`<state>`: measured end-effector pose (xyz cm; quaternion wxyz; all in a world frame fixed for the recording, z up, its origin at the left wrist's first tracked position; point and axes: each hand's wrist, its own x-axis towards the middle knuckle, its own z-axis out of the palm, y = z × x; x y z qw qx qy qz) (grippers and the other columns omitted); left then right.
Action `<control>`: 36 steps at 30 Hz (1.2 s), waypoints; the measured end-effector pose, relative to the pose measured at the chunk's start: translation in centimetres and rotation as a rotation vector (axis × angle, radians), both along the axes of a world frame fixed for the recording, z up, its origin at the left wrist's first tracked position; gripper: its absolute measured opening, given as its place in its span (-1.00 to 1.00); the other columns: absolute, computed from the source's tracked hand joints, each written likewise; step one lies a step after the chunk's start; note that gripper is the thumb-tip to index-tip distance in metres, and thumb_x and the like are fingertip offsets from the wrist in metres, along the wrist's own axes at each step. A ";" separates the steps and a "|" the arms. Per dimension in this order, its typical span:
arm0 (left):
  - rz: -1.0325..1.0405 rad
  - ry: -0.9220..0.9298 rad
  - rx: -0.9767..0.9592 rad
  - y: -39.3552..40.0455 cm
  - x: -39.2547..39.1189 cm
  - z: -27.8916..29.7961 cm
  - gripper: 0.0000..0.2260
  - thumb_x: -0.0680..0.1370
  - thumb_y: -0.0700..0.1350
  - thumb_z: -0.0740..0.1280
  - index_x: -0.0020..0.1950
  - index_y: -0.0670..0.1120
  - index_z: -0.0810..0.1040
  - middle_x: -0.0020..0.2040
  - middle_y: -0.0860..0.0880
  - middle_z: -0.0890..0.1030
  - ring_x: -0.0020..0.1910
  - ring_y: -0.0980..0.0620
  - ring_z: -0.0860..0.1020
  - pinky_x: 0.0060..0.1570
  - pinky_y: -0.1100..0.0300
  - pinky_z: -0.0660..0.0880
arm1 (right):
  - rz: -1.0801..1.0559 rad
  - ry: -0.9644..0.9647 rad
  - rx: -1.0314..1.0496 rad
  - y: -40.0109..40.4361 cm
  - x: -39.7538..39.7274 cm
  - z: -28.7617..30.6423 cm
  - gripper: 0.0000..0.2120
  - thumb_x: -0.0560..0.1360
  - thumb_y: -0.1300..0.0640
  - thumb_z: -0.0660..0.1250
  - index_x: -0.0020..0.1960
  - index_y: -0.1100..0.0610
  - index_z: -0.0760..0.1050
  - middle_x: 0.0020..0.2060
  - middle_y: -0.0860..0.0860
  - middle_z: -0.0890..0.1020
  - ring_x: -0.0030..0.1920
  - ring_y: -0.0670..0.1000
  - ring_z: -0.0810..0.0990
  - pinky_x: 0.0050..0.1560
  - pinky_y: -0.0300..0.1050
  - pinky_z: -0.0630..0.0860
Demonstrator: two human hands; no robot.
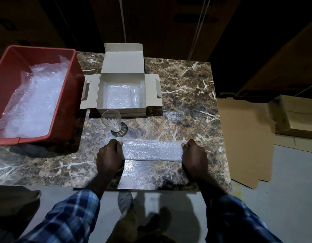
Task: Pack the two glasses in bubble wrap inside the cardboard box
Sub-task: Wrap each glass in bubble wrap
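Fingers of my left hand (109, 155) were curled round the left end of the bubble wrap sheet (152, 150), w/ the thumb tip pinching its top edge; right hand (194, 156) did the same at the right end, knuckles up, fingertips tucked under so I couldn't see them. Sheet's far part was rolled or folded into a band, long axis running left-right, parallel to the near edge of the marble worktop (186, 81). Its near part lay flat and see-through toward that edge, hard to tell from the stone.

Upright glass (112, 121) stood on a dark round coaster (122, 131), just beyond my left hand, mouth up, apart from the wrap. Cardboard box (122, 92) sat open past it, near the far edge at centre, lid flap back, side flaps out. Inside, a bubble wrap liner (116, 95) covered the floor, and a second glass (135, 97) lay at the box's right side, long axis front-to-back; which end was the mouth I couldn't make out, too faint against the liner.

Red bin (69, 95) at the far left corner held loose bubble wrap (34, 102); its left side was cut off by the frame. Both plaid sleeves (67, 218) showed at the bottom.
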<state>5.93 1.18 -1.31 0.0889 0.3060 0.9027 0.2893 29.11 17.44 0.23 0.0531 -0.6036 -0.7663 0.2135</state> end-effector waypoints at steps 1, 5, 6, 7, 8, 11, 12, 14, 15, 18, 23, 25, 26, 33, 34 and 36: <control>0.007 0.011 -0.008 0.2 0.3 0.0 -0.82 0.61 -0.10 0.35 -0.12 -0.18 0.56 -0.31 -0.22 0.61 -0.32 -0.26 0.59 -0.31 -0.03 0.52 | 0.004 -0.020 0.016 -0.1 -0.1 -0.2 -0.73 0.65 -0.03 0.19 0.13 0.16 0.48 -0.15 0.19 0.66 -0.14 0.25 0.63 -0.28 -0.06 0.37; 0.061 0.023 -0.028 0.4 1.2 0.2 -0.84 0.60 -0.14 0.35 -0.13 -0.19 0.52 -0.30 -0.21 0.59 -0.32 -0.25 0.58 -0.31 -0.01 0.47 | 0.028 -0.026 0.049 -0.4 -0.2 -1.0 -0.69 0.66 -0.07 0.14 0.20 0.14 0.42 -0.18 0.17 0.66 -0.18 0.24 0.64 -0.24 0.02 0.52; 0.070 0.024 -0.032 0.5 1.2 0.1 -0.85 0.60 -0.14 0.35 -0.12 -0.18 0.52 -0.30 -0.21 0.59 -0.31 -0.25 0.58 -0.30 -0.01 0.47 | 0.033 -0.013 0.054 -0.4 -0.2 -1.1 -0.68 0.66 -0.08 0.12 0.22 0.14 0.41 -0.19 0.16 0.66 -0.20 0.24 0.64 -0.23 0.04 0.54; 0.079 0.021 -0.038 0.5 1.2 0.0 -0.85 0.60 -0.13 0.34 -0.12 -0.18 0.52 -0.29 -0.21 0.59 -0.31 -0.26 0.58 -0.30 -0.02 0.47 | 0.035 -0.008 0.055 -0.5 -0.1 -1.3 -0.67 0.66 -0.09 0.11 0.22 0.14 0.40 -0.19 0.15 0.65 -0.21 0.23 0.64 -0.22 0.06 0.57; 0.082 0.019 -0.041 0.5 1.2 -0.1 -0.85 0.60 -0.14 0.34 -0.12 -0.18 0.51 -0.29 -0.20 0.59 -0.30 -0.26 0.58 -0.29 -0.02 0.46 | 0.037 -0.005 0.059 -0.5 -0.1 -1.4 -0.66 0.65 -0.10 0.09 0.22 0.13 0.39 -0.18 0.14 0.65 -0.21 0.23 0.64 -0.21 0.07 0.58; 0.108 0.011 -0.003 0.6 1.4 -0.3 -0.91 0.60 -0.15 0.35 -0.03 -0.17 0.53 -0.19 -0.20 0.62 -0.22 -0.27 0.59 -0.25 0.02 0.41 | 0.023 -0.002 0.083 -0.6 -0.2 -1.4 -0.66 0.63 -0.12 0.12 0.22 0.13 0.35 -0.07 0.12 0.62 -0.14 0.20 0.61 -0.19 0.07 0.57; 0.128 0.010 0.031 0.6 1.7 -0.2 -0.90 0.59 -0.16 0.37 0.05 -0.17 0.54 -0.10 -0.20 0.62 -0.16 -0.26 0.59 -0.22 0.02 0.42 | 0.009 -0.010 0.122 -0.8 -0.3 -1.2 -0.66 0.62 -0.09 0.17 0.22 0.15 0.35 -0.02 0.13 0.58 -0.09 0.20 0.58 -0.17 0.04 0.55; 0.155 0.060 0.119 0.6 2.2 0.1 -0.77 0.57 -0.16 0.39 0.19 -0.19 0.51 0.07 -0.22 0.55 -0.03 -0.24 0.55 -0.14 -0.01 0.44 | 0.045 -0.053 0.283 -1.4 -0.9 -0.6 -0.70 0.62 -0.02 0.22 0.21 0.18 0.39 0.05 0.16 0.51 -0.02 0.17 0.49 -0.12 0.02 0.45; 0.154 0.130 0.157 0.5 2.5 0.3 -0.74 0.57 -0.16 0.38 0.21 -0.21 0.49 0.12 -0.23 0.52 0.03 -0.23 0.51 -0.08 -0.05 0.44 | 0.102 -0.064 0.374 -1.9 -1.3 -0.4 -0.72 0.63 0.00 0.19 0.21 0.18 0.41 0.08 0.17 0.51 -0.01 0.16 0.47 -0.08 0.05 0.43; -0.032 0.330 0.164 0.1 4.1 0.6 -0.76 0.56 -0.14 0.31 0.19 -0.21 0.54 0.22 -0.21 0.52 0.19 -0.20 0.46 0.14 -0.08 0.35 | 0.367 0.022 0.419 -4.1 -2.8 -1.5 -0.65 0.64 0.08 0.11 0.33 0.23 0.45 0.30 0.23 0.51 0.21 0.19 0.52 0.22 0.16 0.45; -0.599 0.296 -0.017 -0.2 6.6 -2.9 -0.54 0.64 -0.12 0.08 0.52 -0.23 0.36 0.56 -0.18 0.30 0.58 -0.14 0.19 0.50 -0.16 0.18 | 0.573 0.108 0.268 -7.5 -4.6 -5.1 -0.57 0.63 0.18 0.12 0.46 0.26 0.41 0.47 0.17 0.40 0.47 0.14 0.39 0.49 0.13 0.20; -0.628 0.267 -0.109 -0.2 6.5 -3.6 -0.52 0.66 -0.08 0.05 0.57 -0.21 0.27 0.59 -0.16 0.23 0.61 -0.11 0.10 0.52 -0.16 0.14 | 0.571 0.063 0.185 -7.4 -4.7 -5.3 -0.53 0.66 0.11 0.02 0.51 0.24 0.34 0.51 0.15 0.33 0.51 0.13 0.33 0.51 0.12 0.15; -0.625 0.260 -0.145 -0.1 6.4 -3.6 -0.52 0.67 -0.07 0.04 0.58 -0.19 0.24 0.60 -0.14 0.21 0.61 -0.08 0.08 0.53 -0.15 0.13 | 0.578 0.036 0.162 -7.3 -4.5 -5.2 -0.52 0.68 0.08 0.00 0.53 0.24 0.31 0.53 0.14 0.31 0.53 0.11 0.29 0.52 0.12 0.13; -0.516 0.231 -0.258 -1.5 4.3 -2.9 -0.47 0.69 0.09 -0.02 0.64 -0.08 0.09 0.64 -0.03 0.07 0.63 0.00 -0.03 0.56 -0.12 -0.01 | 0.531 -0.121 0.112 -5.6 -2.2 -4.7 -0.37 0.69 -0.19 -0.17 0.59 0.17 0.18 0.58 0.06 0.21 0.57 0.03 0.19 0.52 0.09 0.06; -0.487 0.224 -0.278 -2.1 3.5 -3.0 -0.45 0.69 0.11 -0.04 0.64 -0.08 0.05 0.64 -0.02 0.04 0.62 0.02 -0.05 0.57 -0.11 -0.05 | 0.506 -0.145 0.107 -5.1 -1.3 -4.6 -0.34 0.68 -0.23 -0.19 0.61 0.16 0.14 0.59 0.06 0.16 0.58 0.03 0.15 0.53 0.10 0.02; -0.437 0.209 -0.312 -3.3 1.7 -3.0 -0.42 0.69 0.16 -0.07 0.65 -0.09 0.01 0.64 -0.02 0.01 0.62 0.05 -0.08 0.57 -0.08 -0.12 | 0.466 -0.185 0.096 -4.1 0.9 -4.3 -0.30 0.65 -0.29 -0.24 0.64 0.12 -0.05 0.62 0.03 -0.02 0.61 0.02 -0.03 0.56 0.09 -0.16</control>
